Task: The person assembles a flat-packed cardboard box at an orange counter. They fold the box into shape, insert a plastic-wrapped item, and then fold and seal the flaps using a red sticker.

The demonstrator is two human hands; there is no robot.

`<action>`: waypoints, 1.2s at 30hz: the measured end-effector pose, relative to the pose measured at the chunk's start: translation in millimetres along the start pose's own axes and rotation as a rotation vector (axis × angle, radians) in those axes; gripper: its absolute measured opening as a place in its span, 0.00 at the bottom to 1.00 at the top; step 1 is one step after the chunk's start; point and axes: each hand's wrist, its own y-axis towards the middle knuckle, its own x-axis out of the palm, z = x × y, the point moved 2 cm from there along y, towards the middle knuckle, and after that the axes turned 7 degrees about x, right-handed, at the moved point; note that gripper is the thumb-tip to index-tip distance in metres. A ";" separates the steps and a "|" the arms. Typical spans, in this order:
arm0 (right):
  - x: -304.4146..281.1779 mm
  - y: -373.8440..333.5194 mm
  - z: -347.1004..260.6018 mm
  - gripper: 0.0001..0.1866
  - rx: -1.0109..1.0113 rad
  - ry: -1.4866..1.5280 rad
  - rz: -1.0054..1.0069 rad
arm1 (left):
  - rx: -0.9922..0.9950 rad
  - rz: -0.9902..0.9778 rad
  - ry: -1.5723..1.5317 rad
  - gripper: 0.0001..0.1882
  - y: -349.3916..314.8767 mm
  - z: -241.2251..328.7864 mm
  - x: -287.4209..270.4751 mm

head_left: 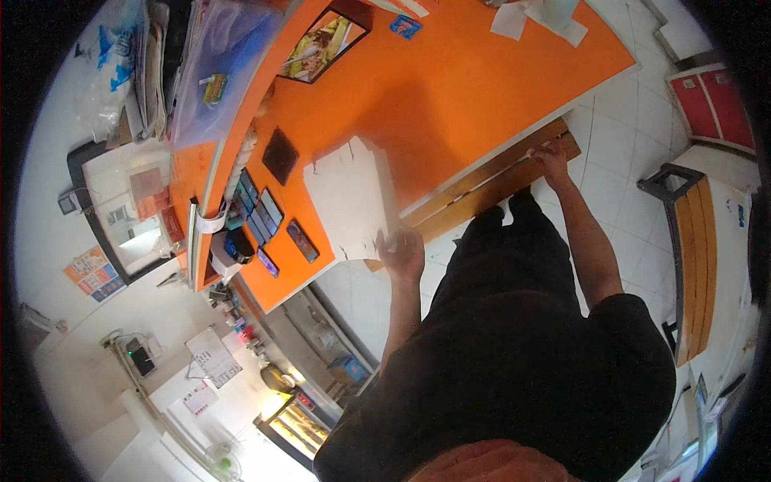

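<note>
My left hand (401, 253) is closed on the near edge of a thick white cardboard stack (345, 197) with dark notches along its edges. The stack is over the left part of the orange counter (466, 80); whether it rests there or is held just above, I cannot tell. Its sides look slightly blurred. My right hand (550, 161) has its fingers bent over the slats of a wooden bench (498, 181) that runs along the counter's front edge. Part of the bench is hidden behind my legs and the stack.
Left of the stack lie a dark phone (302, 240), a purple phone (267, 261) and a dark square pad (279, 157). A framed food picture (325, 44), a small blue packet (405, 26) and white papers (538, 18) are farther back. Another slatted bench (697, 265) stands at right.
</note>
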 end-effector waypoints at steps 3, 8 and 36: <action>-4.0 21.7 46.4 0.09 -0.047 -0.247 0.158 | -0.025 -0.080 -0.023 0.16 -1.4 14.8 18.4; 21.0 57.9 28.1 0.13 -0.284 -0.129 -0.034 | -0.020 -0.119 -0.073 0.17 -18.4 42.6 33.4; 62.4 -44.9 -35.5 0.30 0.653 -0.652 -0.480 | -0.240 -0.017 0.160 0.26 56.9 -85.9 -48.3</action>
